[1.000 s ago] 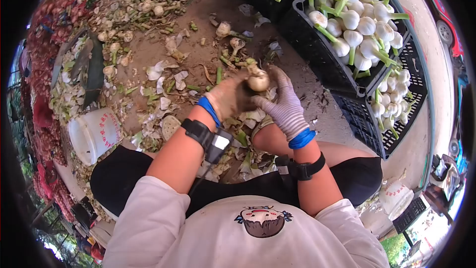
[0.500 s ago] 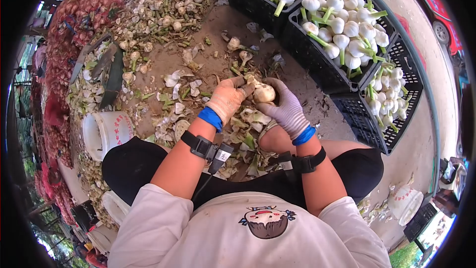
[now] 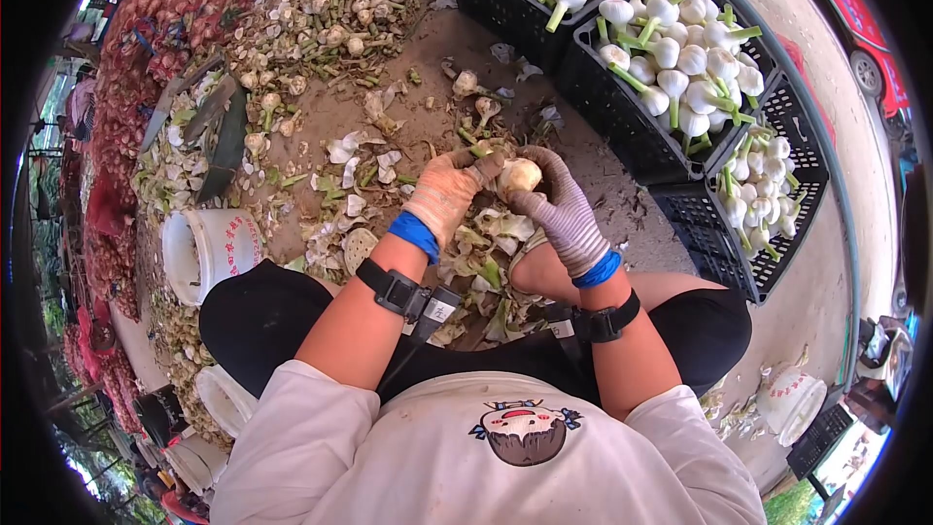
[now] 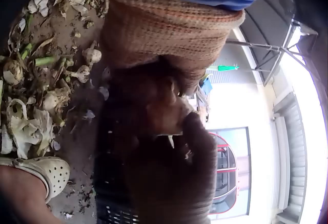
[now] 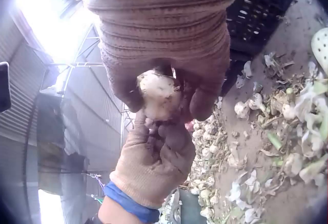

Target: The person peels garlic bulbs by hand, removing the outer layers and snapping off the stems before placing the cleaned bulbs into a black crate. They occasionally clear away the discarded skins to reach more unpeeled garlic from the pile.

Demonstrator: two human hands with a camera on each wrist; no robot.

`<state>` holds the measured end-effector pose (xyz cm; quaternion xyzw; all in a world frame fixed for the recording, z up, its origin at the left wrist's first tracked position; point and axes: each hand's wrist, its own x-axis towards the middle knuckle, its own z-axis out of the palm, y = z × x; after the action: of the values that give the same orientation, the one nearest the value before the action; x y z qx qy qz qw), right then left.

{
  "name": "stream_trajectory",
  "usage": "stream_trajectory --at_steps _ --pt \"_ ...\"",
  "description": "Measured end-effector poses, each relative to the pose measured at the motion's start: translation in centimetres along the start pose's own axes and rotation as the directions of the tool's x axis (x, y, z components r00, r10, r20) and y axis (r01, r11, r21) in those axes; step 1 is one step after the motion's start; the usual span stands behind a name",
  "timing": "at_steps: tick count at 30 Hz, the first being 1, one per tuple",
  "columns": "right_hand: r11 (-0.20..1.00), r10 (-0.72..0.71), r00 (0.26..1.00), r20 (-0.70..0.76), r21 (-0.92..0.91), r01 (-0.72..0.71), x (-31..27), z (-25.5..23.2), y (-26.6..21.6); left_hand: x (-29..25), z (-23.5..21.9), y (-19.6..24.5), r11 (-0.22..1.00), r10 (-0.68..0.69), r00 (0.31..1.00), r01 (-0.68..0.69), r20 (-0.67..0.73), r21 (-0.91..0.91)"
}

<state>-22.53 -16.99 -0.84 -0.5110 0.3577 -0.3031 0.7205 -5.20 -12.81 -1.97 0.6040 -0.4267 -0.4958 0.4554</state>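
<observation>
A garlic bulb [image 3: 521,176], cream-white with some browned skin, is held up between both gloved hands over the littered ground. My right hand [image 3: 567,212], in a striped knit glove, grips the bulb with fingers on its far side and thumb in front. My left hand [image 3: 447,192], in a soiled orange-tinted glove, has its fingertips curled against the bulb's stem side. In the right wrist view the pale bulb [image 5: 160,95] shows between the right fingers and thumb, with the left hand [image 5: 159,162] pinching its lower end. Deep shadow hides much of the grip in the left wrist view.
Black crates [image 3: 637,151] of cleaned garlic with green stems stand at the right. Peeled leaves [image 3: 505,224] and loose uncleaned bulbs [image 3: 355,45] cover the ground ahead. A white bucket [image 3: 209,251] is by the left knee; red net sacks [image 3: 121,126] line the left.
The left hand, blurred in motion a second ago, now stays at the bulb's stem side. The bulb has turned slightly in the right hand, and the head view has shifted.
</observation>
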Motion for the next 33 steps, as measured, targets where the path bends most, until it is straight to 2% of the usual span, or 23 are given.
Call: stream_trajectory --at_steps 4,6,9,10,12,13,14,15,17,18,19,20,21,22,23,25,27,28,29,30,31,32,33 --pt "0.997 -0.005 1.0 -0.009 -0.072 0.004 0.1 -0.5 0.0 -0.4 -0.3 1.1 0.997 0.062 0.994 -0.067 0.089 0.047" --pt "0.982 0.077 0.997 -0.02 0.176 -0.072 0.1 -0.2 -0.6 0.2 -0.3 1.9 0.936 -0.295 0.951 0.308 0.095 -0.172" --pt "0.74 0.282 0.955 0.095 0.612 -0.279 1.1 -0.4 0.3 0.0 0.4 3.1 0.953 -0.285 0.958 0.288 0.044 -0.091" --pt "0.696 0.439 0.893 0.096 0.593 -0.406 0.9 -1.3 0.0 0.0 0.6 2.6 0.952 -0.288 0.957 0.291 0.045 -0.091" --pt "0.719 0.455 0.887 0.073 0.558 -0.415 0.9 -1.6 0.5 0.2 1.0 2.0 0.872 0.028 0.999 -0.015 -0.02 0.49" --pt "0.742 0.466 0.883 0.053 0.519 -0.423 1.0 -1.8 0.6 0.3 1.3 1.8 0.872 0.028 0.999 -0.016 -0.016 0.49" --pt "0.761 0.4 0.905 -0.146 0.603 -0.24 1.4 0.6 -0.2 0.4 1.7 2.6 0.941 -0.035 0.999 0.033 -0.003 0.337" --pt "0.761 0.4 0.905 -0.145 0.603 -0.24 1.2 0.4 -0.2 0.4 1.9 3.1 0.98 -0.095 0.995 0.09 0.019 0.176" --pt "0.978 0.146 0.98 -0.133 -0.133 -0.163 0.3 -0.1 -0.4 0.7 1.9 2.2 0.919 -0.248 0.969 0.237 -0.005 0.316" --pt "0.918 0.379 0.91 -0.17 -0.056 -0.393 0.4 -0.3 -1.8 0.3 2.1 2.2 0.971 -0.16 0.986 0.151 0.039 0.185" --pt "0.918 0.38 0.909 -0.172 -0.054 -0.394 0.4 -0.4 -1.6 0.1 2.3 2.4 0.997 -0.065 0.995 0.062 0.071 0.046" --pt "0.961 0.208 0.947 -0.243 -0.129 -0.244 0.5 -0.5 -1.1 0.2 2.1 2.6 0.855 0.045 0.976 -0.148 0.213 0.497" --pt "0.972 0.026 0.954 -0.299 -0.215 -0.094 0.5 -0.5 -0.6 0.0 2.0 2.7 0.855 0.044 0.976 -0.148 0.215 0.496" --pt "0.981 -0.129 0.939 -0.318 -0.179 0.074 1.2 -0.5 0.3 -0.3 2.0 2.7 0.965 0.014 0.959 -0.087 0.282 0.249" --pt "0.982 -0.126 0.939 -0.32 -0.177 0.072 1.1 -0.5 0.1 -0.5 1.8 2.8 1.0 0.003 0.936 0.001 0.352 -0.011" --pt "0.963 0.127 0.935 -0.332 0.268 -0.036 0.9 -0.7 -1.0 -0.3 0.9 3.5 0.994 -0.098 0.942 0.108 0.322 -0.013" --pt "0.911 0.264 0.9 -0.347 0.395 -0.115 1.5 -2.2 -0.3 0.7 -0.1 3.6 0.774 -0.126 0.981 0.004 0.147 0.634" --pt "0.656 0.223 0.968 0.113 0.717 -0.235 2.0 -4.2 1.9 1.1 -0.5 2.9 0.582 -0.031 0.994 -0.066 0.104 0.811" --pt "0.311 -0.024 0.867 0.497 0.828 -0.466 2.0 -4.5 1.8 1.1 -0.5 2.4 0.58 -0.034 0.994 -0.066 0.104 0.812" --pt "0.347 0.097 0.885 0.455 0.818 -0.458 2.0 -4.6 1.9 1.0 -0.6 2.0 0.876 -0.049 0.996 0.007 0.074 0.483" --pt "0.346 0.095 0.886 0.453 0.82 -0.456 2.0 -4.6 2.1 1.1 -0.6 1.6 0.996 -0.073 0.996 0.07 0.054 0.056" --pt "0.552 0.295 0.918 0.265 0.737 -0.39 1.6 -3.0 0.4 1.0 -0.5 1.2 0.916 -0.107 0.993 0.117 0.047 -0.385" --pt "0.726 0.429 0.903 0.028 0.584 -0.363 1.2 -1.7 -0.5 0.9 0.0 0.9 0.915 -0.111 0.993 0.12 0.046 -0.386"
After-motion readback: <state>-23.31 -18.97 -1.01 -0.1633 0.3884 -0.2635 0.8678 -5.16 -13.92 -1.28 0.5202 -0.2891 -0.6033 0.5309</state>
